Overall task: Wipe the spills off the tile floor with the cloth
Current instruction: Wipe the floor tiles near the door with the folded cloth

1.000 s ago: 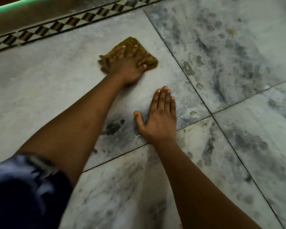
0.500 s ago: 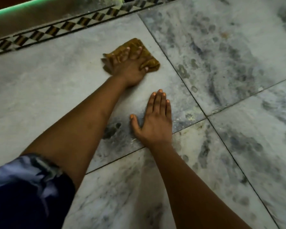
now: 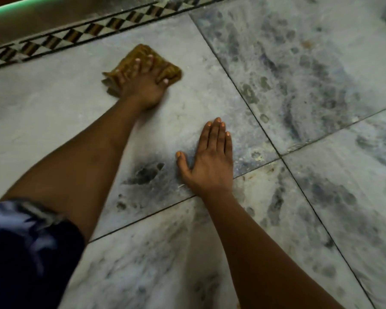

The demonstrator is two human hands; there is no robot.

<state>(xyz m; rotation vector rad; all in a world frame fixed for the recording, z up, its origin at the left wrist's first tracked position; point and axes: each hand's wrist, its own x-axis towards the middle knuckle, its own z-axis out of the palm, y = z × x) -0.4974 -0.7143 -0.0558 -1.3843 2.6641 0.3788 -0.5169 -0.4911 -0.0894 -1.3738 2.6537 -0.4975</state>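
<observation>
A folded mustard-brown cloth [image 3: 140,58] lies on a grey marble floor tile [image 3: 54,112] near the patterned border. My left hand [image 3: 143,85] presses down on it, fingers spread flat over the fabric and thumb along its right edge. My right hand [image 3: 210,161] rests flat on the same tile, nearer to me, fingers straight and together. A dark smudged spill [image 3: 145,172] sits on the tile between my left forearm and my right thumb. Smaller dark specks [image 3: 122,205] lie by the tile seam below it.
A checkered border strip [image 3: 80,35] runs along the far edge, with a raised ledge [image 3: 31,21] behind it. The tiles to the right [image 3: 310,74] carry grey mottled marks and streaks. My dark patterned sleeve [image 3: 27,253] fills the lower left corner.
My left hand has slid the cloth to the left across the tile. My right hand has stayed planted in nearly the same spot.
</observation>
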